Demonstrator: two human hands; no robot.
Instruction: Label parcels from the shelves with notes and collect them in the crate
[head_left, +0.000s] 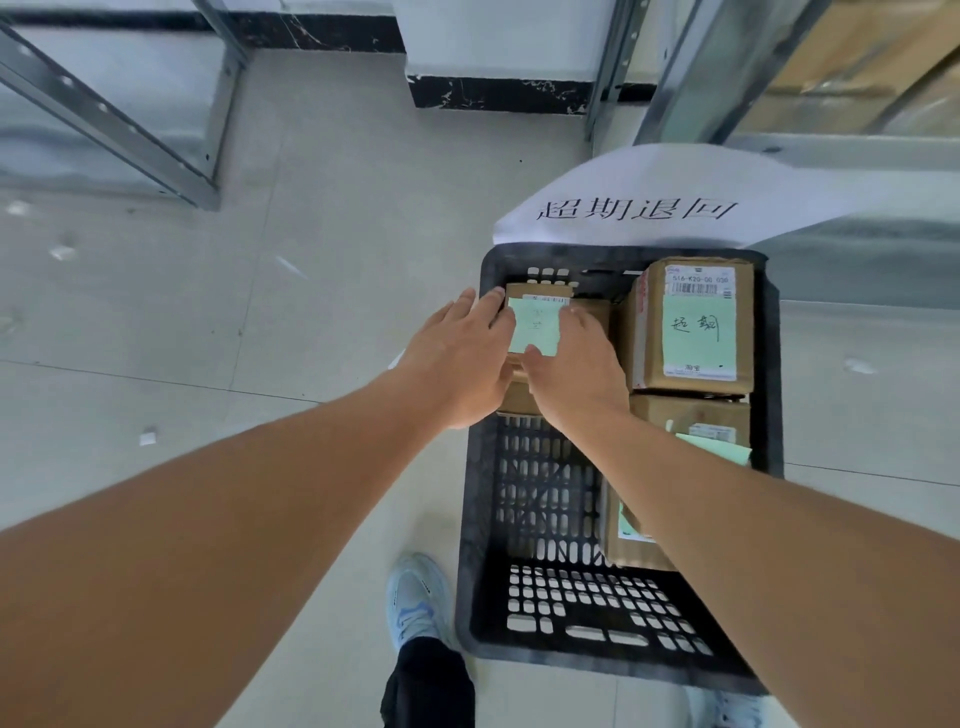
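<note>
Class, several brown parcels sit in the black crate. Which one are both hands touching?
The small parcel at the crate's far-left corner: the left hand and right hand rest on it; the others lie untouched along the right side.

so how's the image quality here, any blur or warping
Head view: wide-angle bend curves the crate rim and shelf frame; the parcel's note under the left hand and right hand is motion-blurred; lighting soft and even.
</note>
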